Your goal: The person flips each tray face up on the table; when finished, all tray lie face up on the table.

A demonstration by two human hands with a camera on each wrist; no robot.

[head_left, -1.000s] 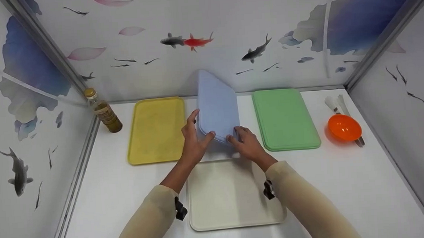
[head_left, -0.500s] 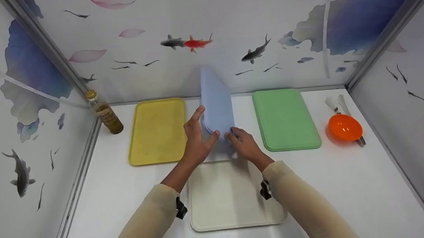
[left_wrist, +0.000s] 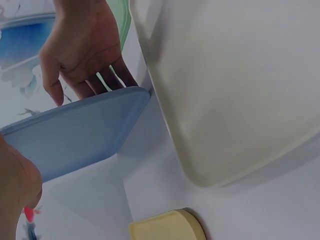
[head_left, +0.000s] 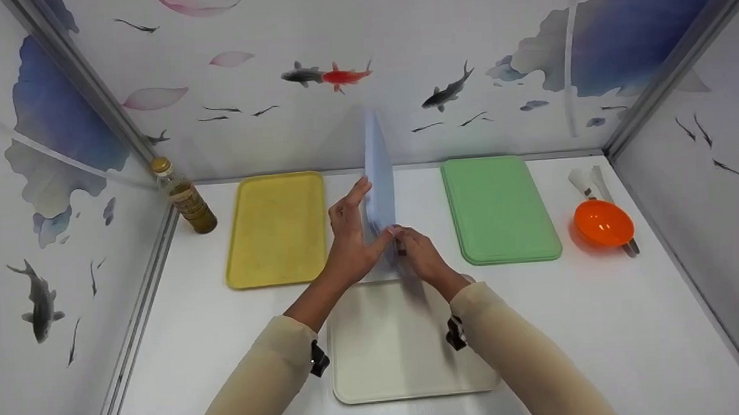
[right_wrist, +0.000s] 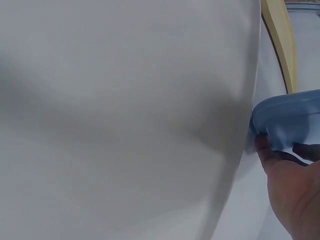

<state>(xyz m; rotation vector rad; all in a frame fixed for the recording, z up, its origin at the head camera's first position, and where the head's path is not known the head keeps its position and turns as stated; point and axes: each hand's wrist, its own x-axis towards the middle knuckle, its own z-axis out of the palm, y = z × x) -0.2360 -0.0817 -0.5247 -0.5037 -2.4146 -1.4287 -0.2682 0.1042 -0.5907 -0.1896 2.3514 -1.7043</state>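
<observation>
A light blue tray (head_left: 380, 175) stands on edge near the back wall, seen almost edge-on in the head view. My left hand (head_left: 352, 240) holds its left side, the thumb at the near edge and the fingers along the side. My right hand (head_left: 422, 252) pinches the near edge from the right. In the left wrist view the right hand's fingers reach behind the blue tray (left_wrist: 85, 130). The right wrist view shows the fingertips against the tray's rounded corner (right_wrist: 285, 120). A cream tray (head_left: 410, 346) lies flat in front, below both hands.
A yellow tray (head_left: 276, 232) lies to the left, and a green tray (head_left: 501, 209) to the right. An oil bottle (head_left: 191, 205) stands at the back left. On the far right an orange bowl (head_left: 603, 223) rests over utensils (head_left: 589, 183). A wall (head_left: 365, 137) closes the back.
The blue tray has turned from showing its broad face to nearly edge-on. The left hand has shifted slightly right with it, bringing the two thumbs together at its near edge.
</observation>
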